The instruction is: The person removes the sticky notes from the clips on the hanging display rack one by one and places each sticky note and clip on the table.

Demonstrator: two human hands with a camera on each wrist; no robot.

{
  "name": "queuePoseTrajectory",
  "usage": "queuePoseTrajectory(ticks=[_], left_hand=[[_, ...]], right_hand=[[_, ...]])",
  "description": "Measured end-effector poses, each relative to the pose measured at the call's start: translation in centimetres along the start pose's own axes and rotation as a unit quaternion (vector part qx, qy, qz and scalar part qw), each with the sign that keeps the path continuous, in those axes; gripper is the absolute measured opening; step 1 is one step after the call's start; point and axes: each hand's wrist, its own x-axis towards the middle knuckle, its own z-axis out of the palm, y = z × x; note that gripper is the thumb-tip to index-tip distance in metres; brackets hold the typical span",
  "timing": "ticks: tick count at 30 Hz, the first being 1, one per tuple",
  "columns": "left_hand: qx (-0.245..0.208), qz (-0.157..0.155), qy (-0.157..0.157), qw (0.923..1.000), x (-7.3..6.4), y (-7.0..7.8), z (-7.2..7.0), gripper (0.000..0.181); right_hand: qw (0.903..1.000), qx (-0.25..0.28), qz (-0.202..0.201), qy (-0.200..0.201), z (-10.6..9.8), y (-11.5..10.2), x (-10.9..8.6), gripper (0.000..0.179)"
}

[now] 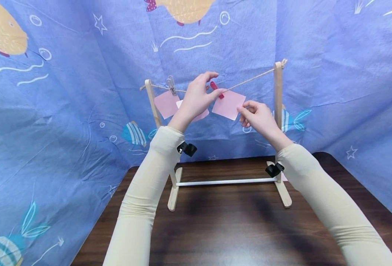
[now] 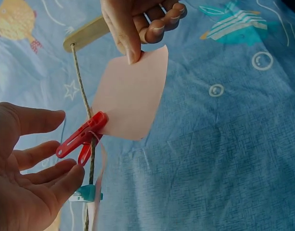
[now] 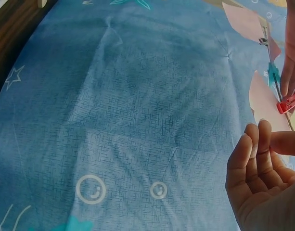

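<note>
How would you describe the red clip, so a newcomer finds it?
On the wooden stand, follow the rope to its rightmost pink paper. The red clip pinning it stands out by colour from the grey clip and teal clip.

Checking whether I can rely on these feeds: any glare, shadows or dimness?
Head: brightly lit, with a pale sheen and dark shadows on the table. Left wrist: dimmer, though the red clip and pink paper read clearly. Right wrist: dim too, the right hand partly shaded, the red clip small near the right edge.
</note>
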Motion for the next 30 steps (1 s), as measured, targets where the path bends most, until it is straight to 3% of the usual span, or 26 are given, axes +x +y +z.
queuePoseTrajectory(ticks=[6,15,30], left_hand=[[-0.014,-0.024,-0.029,0.9992,-0.1,-0.2,0.2,0.055],[-0.092,-0.041,0.008,0.9949,-0.6,-0.2,-0.4,0.043],[-0.115,-0.041,0.038,0.9918,-1.5,-0.2,-0.6,0.038]], right_hand=[[0.9999,0.007,0.007,-0.007,0.1,0.3,-0.1,0.031],[0.9961,0.085,0.021,-0.01,-0.4,0.2,-0.1,0.029],[0.9968,0.074,0.006,-0.03,-0.5,0.1,-0.1,0.031]])
